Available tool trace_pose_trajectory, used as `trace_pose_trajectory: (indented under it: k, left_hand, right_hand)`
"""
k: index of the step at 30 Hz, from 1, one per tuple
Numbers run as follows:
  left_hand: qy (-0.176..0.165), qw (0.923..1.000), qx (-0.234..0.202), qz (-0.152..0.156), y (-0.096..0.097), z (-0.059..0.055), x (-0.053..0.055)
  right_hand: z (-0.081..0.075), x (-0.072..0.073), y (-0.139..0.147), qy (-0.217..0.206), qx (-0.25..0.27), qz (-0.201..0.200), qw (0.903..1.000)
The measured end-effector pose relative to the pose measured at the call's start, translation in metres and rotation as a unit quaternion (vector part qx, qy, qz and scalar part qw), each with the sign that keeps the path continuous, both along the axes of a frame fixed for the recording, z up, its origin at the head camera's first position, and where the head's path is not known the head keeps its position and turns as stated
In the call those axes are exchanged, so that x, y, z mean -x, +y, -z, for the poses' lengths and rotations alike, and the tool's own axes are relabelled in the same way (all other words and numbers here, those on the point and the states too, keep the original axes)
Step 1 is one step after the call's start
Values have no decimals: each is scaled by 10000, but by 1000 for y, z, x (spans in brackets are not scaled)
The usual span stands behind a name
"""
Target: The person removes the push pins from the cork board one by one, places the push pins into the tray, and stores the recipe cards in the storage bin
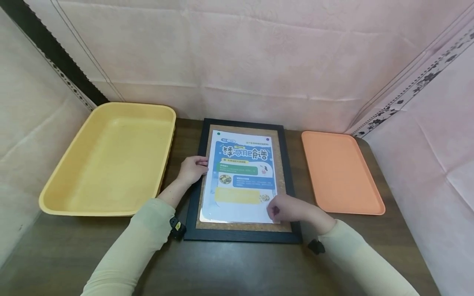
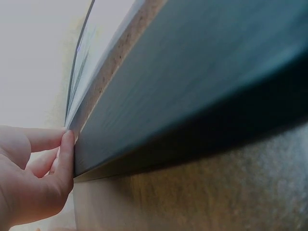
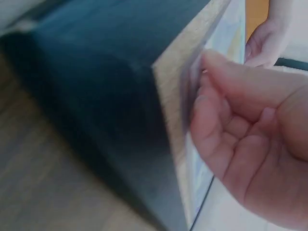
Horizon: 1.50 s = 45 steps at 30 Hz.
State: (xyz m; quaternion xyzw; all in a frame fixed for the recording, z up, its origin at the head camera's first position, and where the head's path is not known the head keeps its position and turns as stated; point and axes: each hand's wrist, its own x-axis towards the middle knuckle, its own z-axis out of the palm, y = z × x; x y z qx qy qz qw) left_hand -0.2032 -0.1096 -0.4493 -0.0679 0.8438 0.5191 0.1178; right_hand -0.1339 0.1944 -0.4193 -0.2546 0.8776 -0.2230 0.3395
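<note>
A laminated sheet (image 1: 237, 211) printed in blue, green and yellow lies on a cork board (image 1: 282, 176) with a black frame (image 1: 242, 235). Green (image 1: 218, 133) and purple (image 1: 268, 139) dots, apparently pin heads, show at its top corners. At the sheet's left edge, my left hand (image 1: 192, 169) pinches with thumb and forefinger; the left wrist view shows these fingertips (image 2: 67, 137) meeting at the edge. Over the lower right corner, my right hand (image 1: 286, 209) has curled fingers (image 3: 207, 120), thumb and forefinger pinched together. A tiny glint shows between them; what they pinch is hidden.
To the left stands a large yellow tray (image 1: 107, 211), its right rim close to my left forearm. A flat orange tray (image 1: 342, 170) lies right of the frame. All rest on a dark wooden table (image 1: 237, 267), with pale cloth (image 1: 259, 53) hanging behind and at both sides.
</note>
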Motion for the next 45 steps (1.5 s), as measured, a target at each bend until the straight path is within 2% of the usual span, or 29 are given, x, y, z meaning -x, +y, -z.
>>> trace_pose_trajectory:
  k: [4, 8, 12, 17, 21, 25, 31, 38, 45]
  left_hand:
    - [-38, 10000, 17, -4, -1, -1, 0]
    - [-35, 10000, 21, -24, -1, -2, 0]
    - [-68, 10000, -10, -54, -1, 0, 1]
    - [-66, 10000, -2, -14, 0, 0, 1]
    - [-41, 10000, 35, -8, 0, -1, 0]
    - [-60, 10000, 33, -17, 0, -1, 0]
    - [-108, 9999, 26, 7, 1, -1, 0]
    - [-85, 10000, 35, 18, 1, -1, 0]
    - [-85, 9999, 54, 6, 1, -1, 1]
  right_hand:
    - [1, -9, 0, 528, -8, 157, 9985]
    - [-2, -20, -5, 1053, -251, 447, 9931]
    - [-1, -23, -8, 1031, -428, 734, 9910]
    - [5, -25, -11, 1118, -577, 806, 9888]
    - [6, -22, -6, 821, -299, 926, 9919]
    - [6, -13, 4, 227, 46, 1062, 9941]
    - [9, -1, 20, -488, 561, 1279, 9890]
    - [9, 6, 33, -863, 1013, 1523, 9793]
    - [4, 15, 51, -882, 1360, 1970, 9669]
